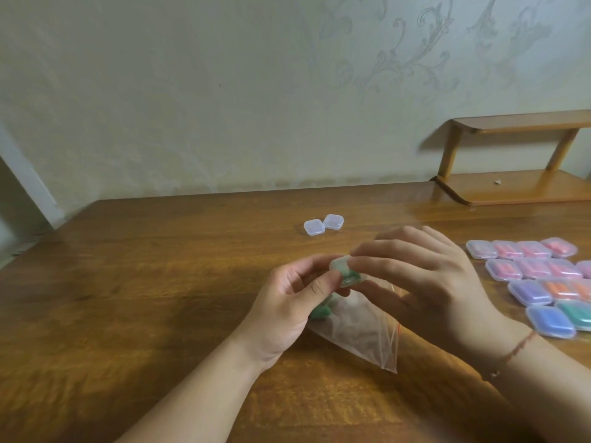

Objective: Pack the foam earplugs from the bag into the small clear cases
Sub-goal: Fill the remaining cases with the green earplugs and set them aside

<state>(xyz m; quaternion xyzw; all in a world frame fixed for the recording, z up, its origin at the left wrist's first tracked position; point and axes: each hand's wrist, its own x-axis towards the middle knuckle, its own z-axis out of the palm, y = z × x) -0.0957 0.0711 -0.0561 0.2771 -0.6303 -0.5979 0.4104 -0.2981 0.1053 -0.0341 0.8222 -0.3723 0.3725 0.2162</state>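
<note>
Plainly the packing is well along: on the wooden table (160,282) a block of filled cases (531,270) lies at the right, cut off by the frame edge, and two empty cases (323,224) wait farther back. The nearly flat bag (361,334) lies under the hands, a few green earplugs (319,311) beside it. The left hand (287,302) and right hand (425,276) both pinch a small case (347,271) holding green foam; it seems to be getting pressed closed, though fingers hide the lid. Next, it probably joins the block.

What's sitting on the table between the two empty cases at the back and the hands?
Nothing: in the head view, bare wood of the table runs from the empty cases to the hands.
</note>
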